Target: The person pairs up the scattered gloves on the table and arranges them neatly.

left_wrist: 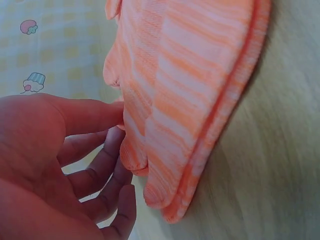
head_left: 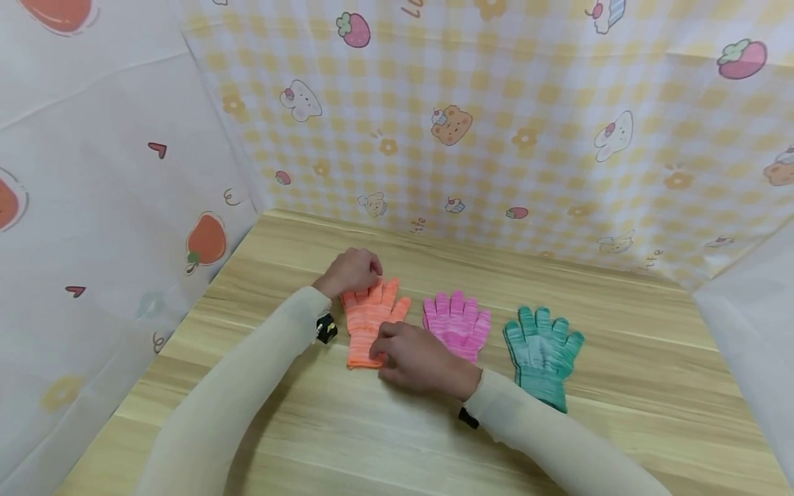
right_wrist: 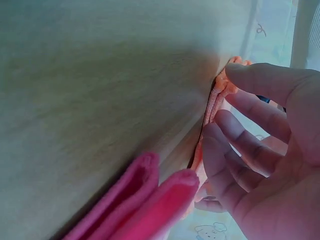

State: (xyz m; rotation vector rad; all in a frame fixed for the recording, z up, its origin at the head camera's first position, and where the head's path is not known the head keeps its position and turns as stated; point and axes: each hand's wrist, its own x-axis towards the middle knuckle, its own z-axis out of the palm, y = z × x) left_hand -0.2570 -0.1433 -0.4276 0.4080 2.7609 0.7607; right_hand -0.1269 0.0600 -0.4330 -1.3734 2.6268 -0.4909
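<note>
A pair of orange-and-white knit gloves (head_left: 367,324) lies stacked on the wooden table, fingers pointing to the back wall. At its far end, my left hand (head_left: 352,269) pinches one glove fingertip between thumb and forefinger, as the left wrist view shows; the other fingers (left_wrist: 92,180) are loosely bent. My right hand (head_left: 422,355) is at the near right corner of the cuff. In the right wrist view its thumb (right_wrist: 265,80) and forefinger pinch the orange edge (right_wrist: 225,85). Just right of the orange pair is a pink pair of gloves (head_left: 457,324), its cuff partly hidden by my right hand.
A green pair of gloves (head_left: 541,351) lies farther right, beside my right forearm. Behind the table (head_left: 384,441) hangs a yellow checked cloth (head_left: 403,83) with cartoon prints. A white printed cloth (head_left: 112,207) borders the left side, and another pale cloth the right.
</note>
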